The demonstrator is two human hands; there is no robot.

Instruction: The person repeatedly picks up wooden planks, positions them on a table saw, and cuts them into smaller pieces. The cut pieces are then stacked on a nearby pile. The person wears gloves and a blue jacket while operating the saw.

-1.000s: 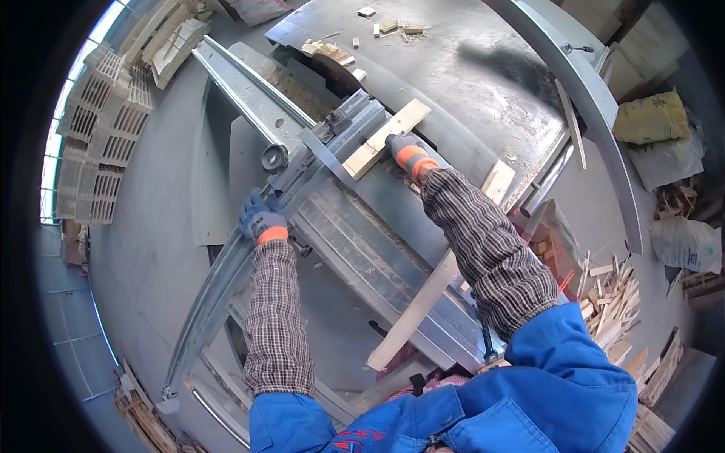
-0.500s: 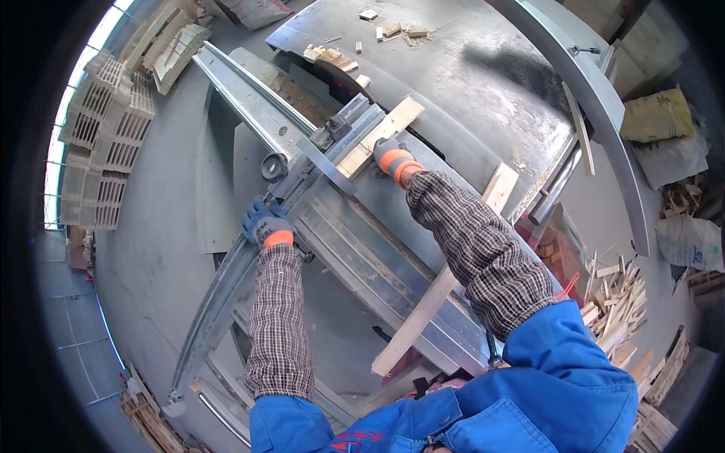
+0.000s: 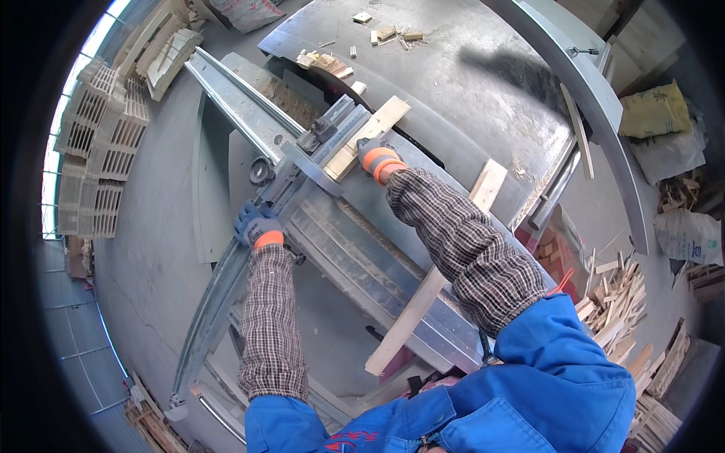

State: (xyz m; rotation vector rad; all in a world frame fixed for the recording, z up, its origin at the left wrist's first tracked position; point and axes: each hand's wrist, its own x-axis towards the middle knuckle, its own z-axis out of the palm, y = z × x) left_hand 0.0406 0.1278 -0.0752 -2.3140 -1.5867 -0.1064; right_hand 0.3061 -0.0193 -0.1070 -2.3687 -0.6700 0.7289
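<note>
My right hand (image 3: 373, 153), in a grey glove with an orange cuff, grips the near edge of a short pale wooden board (image 3: 368, 137). This board lies against the metal crosscut fence (image 3: 325, 143) of a sliding table saw, beside the dark round saw blade (image 3: 330, 84). Left of it, my gloved left hand (image 3: 257, 224) has its fingers wrapped round the near end of the metal fence, close to a round knob (image 3: 261, 171). A longer wooden board (image 3: 411, 321) lies across the saw's sliding table, passing under my right forearm.
Small wood offcuts (image 3: 399, 35) lie on the saw table (image 3: 445, 98). A long grey curved beam (image 3: 585, 83) runs along its right. Wood scraps (image 3: 615, 306) are heaped at right, near sacks (image 3: 655, 111). Pallets (image 3: 106, 162) are stacked at far left.
Both hands, the fence and the short board have shifted slightly left in the picture. The whole view has drifted a little too, and both grips look the same.
</note>
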